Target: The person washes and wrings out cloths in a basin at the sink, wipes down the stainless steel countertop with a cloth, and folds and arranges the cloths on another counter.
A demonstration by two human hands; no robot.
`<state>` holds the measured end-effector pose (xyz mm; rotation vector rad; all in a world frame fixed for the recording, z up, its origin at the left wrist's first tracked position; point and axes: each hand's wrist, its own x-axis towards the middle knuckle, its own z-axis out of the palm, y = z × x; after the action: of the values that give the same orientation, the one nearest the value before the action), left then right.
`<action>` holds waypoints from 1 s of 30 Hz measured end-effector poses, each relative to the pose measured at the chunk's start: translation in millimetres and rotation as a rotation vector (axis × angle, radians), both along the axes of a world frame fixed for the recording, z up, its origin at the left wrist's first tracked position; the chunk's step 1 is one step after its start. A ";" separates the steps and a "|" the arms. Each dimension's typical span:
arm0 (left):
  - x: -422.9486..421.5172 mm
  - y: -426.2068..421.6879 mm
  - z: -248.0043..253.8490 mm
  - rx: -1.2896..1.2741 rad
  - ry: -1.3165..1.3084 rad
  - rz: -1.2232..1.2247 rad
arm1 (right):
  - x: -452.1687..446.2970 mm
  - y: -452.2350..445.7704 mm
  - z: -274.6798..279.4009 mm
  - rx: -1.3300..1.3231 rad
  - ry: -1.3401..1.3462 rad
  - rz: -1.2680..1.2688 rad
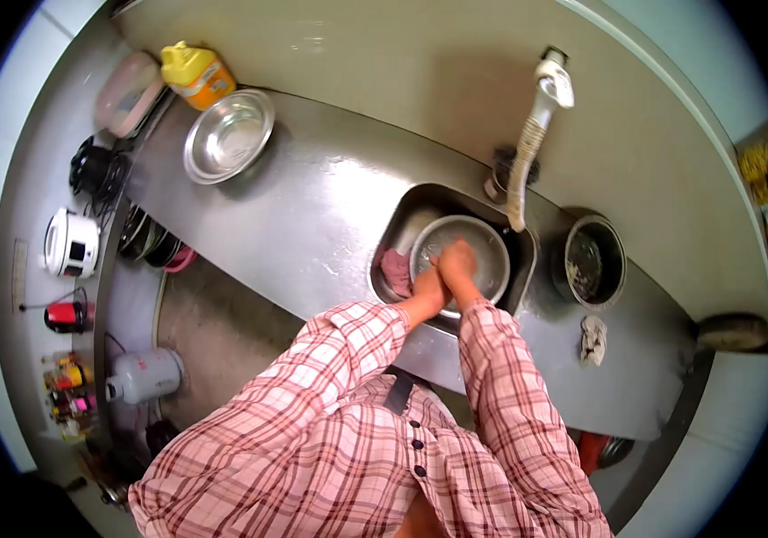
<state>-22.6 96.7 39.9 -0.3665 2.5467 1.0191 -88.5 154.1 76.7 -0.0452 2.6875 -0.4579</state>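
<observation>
A round metal basin (497, 260) sits inside the sink (409, 208), with what looks like water in it. Both of my hands are together over the basin's near part. My left hand (431, 284) is closed, its fingers touching or close to the right. Beside it, my right hand (457, 261) is curled into a fist-like shape. Whatever lies in the fingers, if anything, is hidden. A bunched pink cloth (396, 273) lies in the sink left of the basin.
A flexible faucet hose (529, 152) hangs over the sink's back right. On the steel counter stand a shiny bowl (229, 137), a yellow-orange jug (198, 75), a dark-bottomed pot (591, 262) and a crumpled pale cloth (593, 341). A grey gas cylinder (146, 375) stands at left.
</observation>
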 end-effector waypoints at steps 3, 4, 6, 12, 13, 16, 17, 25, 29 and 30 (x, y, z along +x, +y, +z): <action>2.3 -2.3 5.6 -0.150 0.027 -0.027 | -2.3 19.4 -54.4 0.023 0.035 0.035; 6.1 -3.8 -4.1 -0.155 0.122 -0.056 | -6.7 29.4 -69.5 0.089 0.037 0.232; 7.0 -16.2 39.1 -0.042 0.041 -0.037 | -13.1 61.5 -105.5 0.066 0.077 0.444; 8.7 -75.0 41.8 0.875 -0.427 0.466 | 11.3 54.3 -1.3 -0.862 -0.533 -0.253; 11.1 -91.8 47.2 1.010 -0.536 0.523 | 18.4 46.0 13.7 -1.019 -0.506 -0.288; 34.3 -126.9 53.6 1.039 -0.039 0.667 | 43.4 4.5 70.6 -1.135 -0.429 -0.159; 41.6 -144.4 39.4 0.975 0.011 0.569 | 47.7 -2.3 75.5 -1.113 -0.522 -0.093; 145.5 -277.3 108.7 0.516 0.656 0.413 | 127.5 -163.7 131.3 -0.567 -0.330 0.568; 215.5 -363.3 132.0 0.223 0.755 0.490 | 164.4 -246.5 151.7 -0.607 -0.479 0.543; 235.0 -381.5 142.2 0.268 0.739 0.541 | 173.1 -262.6 151.0 -0.573 -0.222 0.683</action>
<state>212.4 -284.9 182.0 -0.7374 2.9314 1.9804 84.6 -108.6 227.6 -0.9692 2.0629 -0.9069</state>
